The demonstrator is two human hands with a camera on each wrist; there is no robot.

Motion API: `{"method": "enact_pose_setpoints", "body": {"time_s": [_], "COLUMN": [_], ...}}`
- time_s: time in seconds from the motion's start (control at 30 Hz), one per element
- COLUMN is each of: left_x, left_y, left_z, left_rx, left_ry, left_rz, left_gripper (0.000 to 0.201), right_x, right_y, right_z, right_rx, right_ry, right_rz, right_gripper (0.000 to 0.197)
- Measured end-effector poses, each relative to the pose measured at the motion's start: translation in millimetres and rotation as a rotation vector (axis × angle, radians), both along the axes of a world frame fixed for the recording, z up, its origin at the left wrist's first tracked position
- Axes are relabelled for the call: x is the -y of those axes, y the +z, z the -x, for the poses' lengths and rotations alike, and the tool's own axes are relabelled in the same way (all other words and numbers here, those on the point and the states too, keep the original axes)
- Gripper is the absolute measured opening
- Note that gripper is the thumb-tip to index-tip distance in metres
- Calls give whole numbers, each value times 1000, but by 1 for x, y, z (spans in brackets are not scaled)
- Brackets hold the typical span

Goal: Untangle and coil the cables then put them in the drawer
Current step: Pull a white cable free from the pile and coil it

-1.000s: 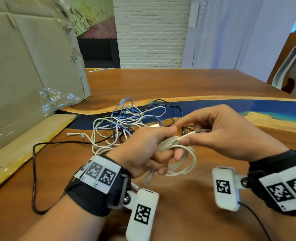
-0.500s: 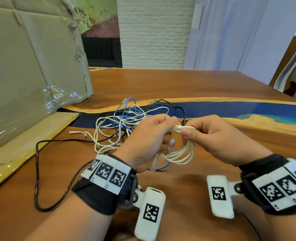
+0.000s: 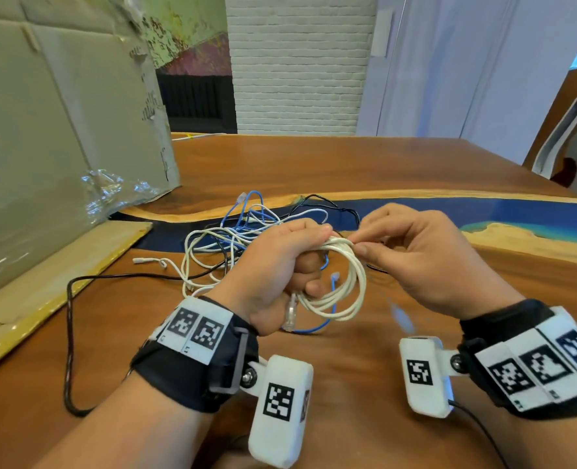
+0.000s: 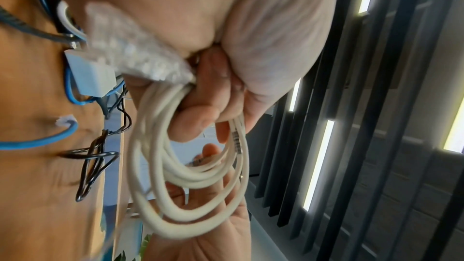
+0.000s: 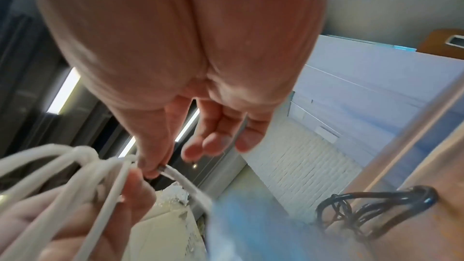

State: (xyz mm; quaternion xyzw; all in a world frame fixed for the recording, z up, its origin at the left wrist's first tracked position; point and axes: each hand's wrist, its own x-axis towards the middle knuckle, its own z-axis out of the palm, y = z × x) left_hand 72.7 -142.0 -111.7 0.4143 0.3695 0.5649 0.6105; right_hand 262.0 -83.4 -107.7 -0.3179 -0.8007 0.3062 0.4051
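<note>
Off-white cable, wound into a coil (image 3: 343,289) of several loops, hangs from the left hand (image 3: 280,269), whose fingers (image 4: 200,118) are clenched round the top of the bundle, held just above the worktop (image 3: 365,367). A clear plug (image 3: 292,311) on one end dangles below that fist. The right hand (image 3: 426,262) meets the coil at its top right, thumb and forefinger pinching the free tail where it wraps over the loops, the other fingers loosely spread. This looks like the tie-off of the first coil: the tail likely needs tucking through or round the bundle and pulling snug while the left grip keeps the loops from springing apart. Beyond the hands, to the far left, lies the tangle (image 3: 246,238) of blue, white and black cables, not yet sorted. Further left a cardboard box (image 3: 43,147) stands. No drawer is in view.
</note>
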Motion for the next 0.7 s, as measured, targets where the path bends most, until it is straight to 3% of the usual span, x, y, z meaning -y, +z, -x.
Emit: {"method": "enact_pose_setpoints", "body": {"time_s": [0.17,0.37,0.53,0.7], "left_x": [-3,-10,-12,-14], "left_y": [-5,-10,-16,-21], "left_z": [-2,-2,-1,1], "left_rx": [-21,-163,-246,-276], "left_ry": [49,189,190,166], "left_rz": [-28,-166,-262,-277], "left_gripper": [31,13,17,19], "right_x": [6,13,14,14], "right_y": [-4,-6,-12,-11], "right_z": [11,20,25,29], "right_rx": [-42,-321,-338,-448], "right_ry": [-47,182,143,118], "right_rz": [56,541,489,597], "right_gripper": [13,27,28,44]}}
